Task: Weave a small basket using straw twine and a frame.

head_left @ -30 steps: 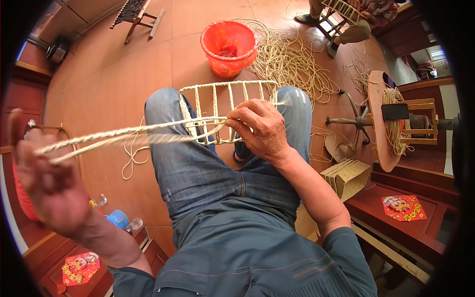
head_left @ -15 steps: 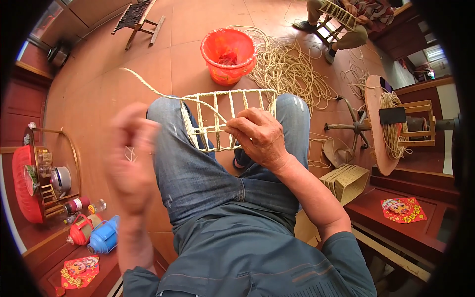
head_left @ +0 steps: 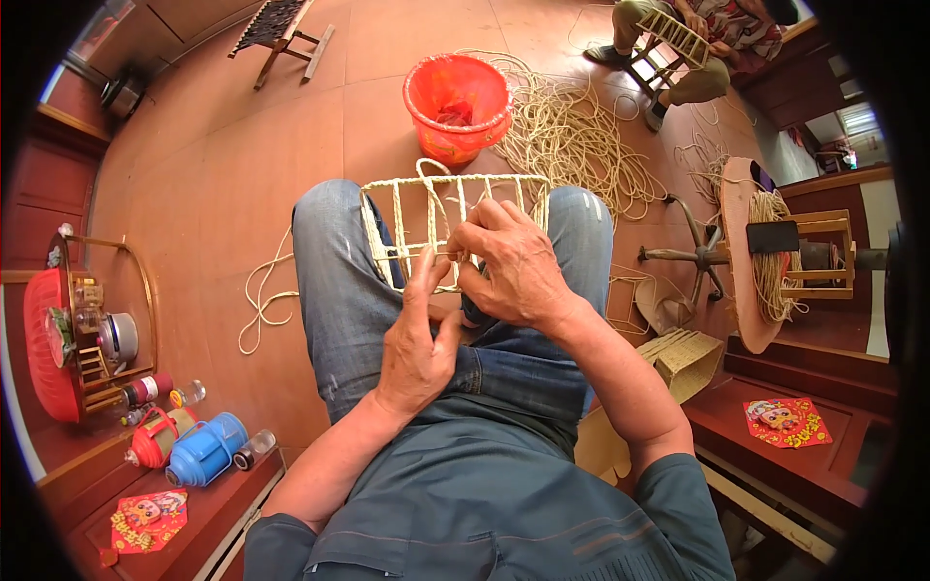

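Corded frame point(head_left: 455, 180) set between knees point(head_left: 334, 218).
At its near edge, left hand point(head_left: 415, 353) is spread-fingered; over it, right hand point(head_left: 513, 266) is bunched-fingered, any pinch hidden. At its far rail, the cord loop point(head_left: 432, 162) could be kinked by uneven pulling.

Two lap frames point(head_left: 484, 178), one bucket point(head_left: 455, 143) and one big rope heap point(head_left: 576, 136) show. There are two jugs point(head_left: 208, 448) and two red cards point(head_left: 148, 521).
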{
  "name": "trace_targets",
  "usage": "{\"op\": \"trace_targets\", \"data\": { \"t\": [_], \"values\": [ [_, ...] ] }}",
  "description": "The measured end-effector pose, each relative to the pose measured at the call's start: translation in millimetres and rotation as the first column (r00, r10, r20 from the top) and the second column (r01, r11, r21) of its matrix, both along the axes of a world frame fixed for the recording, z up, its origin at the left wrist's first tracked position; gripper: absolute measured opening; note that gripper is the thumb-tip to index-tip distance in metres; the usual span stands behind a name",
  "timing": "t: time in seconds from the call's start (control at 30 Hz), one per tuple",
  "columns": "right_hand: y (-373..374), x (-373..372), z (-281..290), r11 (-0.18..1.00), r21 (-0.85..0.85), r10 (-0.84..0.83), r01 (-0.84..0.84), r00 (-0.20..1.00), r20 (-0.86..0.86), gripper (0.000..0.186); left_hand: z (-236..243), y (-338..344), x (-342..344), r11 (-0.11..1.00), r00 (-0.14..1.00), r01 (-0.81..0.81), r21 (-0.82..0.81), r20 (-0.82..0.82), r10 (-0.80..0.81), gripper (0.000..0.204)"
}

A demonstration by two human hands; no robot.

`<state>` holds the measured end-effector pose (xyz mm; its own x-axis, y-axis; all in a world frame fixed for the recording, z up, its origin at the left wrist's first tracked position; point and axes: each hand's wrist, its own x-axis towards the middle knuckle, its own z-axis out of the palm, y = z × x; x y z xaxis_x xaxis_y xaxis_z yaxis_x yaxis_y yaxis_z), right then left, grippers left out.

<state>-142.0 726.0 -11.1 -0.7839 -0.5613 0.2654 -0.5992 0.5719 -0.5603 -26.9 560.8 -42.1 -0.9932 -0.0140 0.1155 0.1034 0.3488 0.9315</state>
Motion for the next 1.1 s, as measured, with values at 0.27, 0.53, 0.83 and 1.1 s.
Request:
{"op": "trace_targets", "data": {
  "t": [0.27, 0.53, 0.83, 1.1],
  "values": [
    [2.5, -8.4, 9.0, 0.999, 0.015, 0.045, -0.047, 0.991, 0.127, 0.016, 0.2, 19.2, -11.9, 0.840, 0.986, -0.040, 0.541, 0.158, -0.054, 0.084],
    [4.0, -11.1, 14.6, 0.994, 0.086, 0.054, -0.070, 0.983, 0.177, 0.021, -4.5, 23.7, -19.3, 0.898, 0.972, -0.190, 0.397, 0.207, 0.114, 0.071],
    [4.1, -11.5, 10.6, 0.994, 0.054, 0.084, -0.093, 0.985, 0.152, 0.022, -12.2, 21.6, -30.0, 0.974, 0.973, -0.228, 0.010, -0.038, 0.228, 0.068],
    [6.9, -1.9, 4.9, 0.992, 0.012, 0.123, -0.123, 0.992, 0.010, 0.021, 28.3, -4.6, -35.1, 0.756, 0.968, -0.120, 0.644, 0.244, -0.055, 0.056]
  ]
}}
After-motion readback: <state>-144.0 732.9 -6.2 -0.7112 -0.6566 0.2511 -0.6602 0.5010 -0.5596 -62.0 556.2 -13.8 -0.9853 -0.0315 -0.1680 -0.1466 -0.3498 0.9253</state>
